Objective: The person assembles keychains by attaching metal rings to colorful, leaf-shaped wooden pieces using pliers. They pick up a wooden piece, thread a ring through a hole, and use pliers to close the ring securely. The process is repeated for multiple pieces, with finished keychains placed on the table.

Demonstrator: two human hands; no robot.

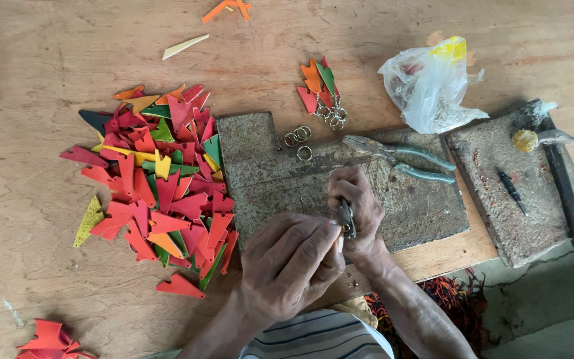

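Observation:
My right hand (357,206) is closed around a small dark metal tool (346,219) with a brass tip, held upright over the worn grey work block (267,173). My left hand (290,259) is curled next to it, fingertips pressed against the tool's tip; whatever it pinches is hidden by the fingers. Three loose metal rings (298,138) lie on the block just beyond my hands. A large pile of coloured arrow-shaped leather pieces (161,179), mostly red, lies to the left. A few finished pieces with rings attached (322,90) lie farther back.
Green-handled pliers (400,159) lie on the block's right part. A second slab (519,193) holds a small black punch (511,189) and a hammer (559,179). A clear plastic bag (426,83) sits behind. More red pieces (51,339) lie at lower left.

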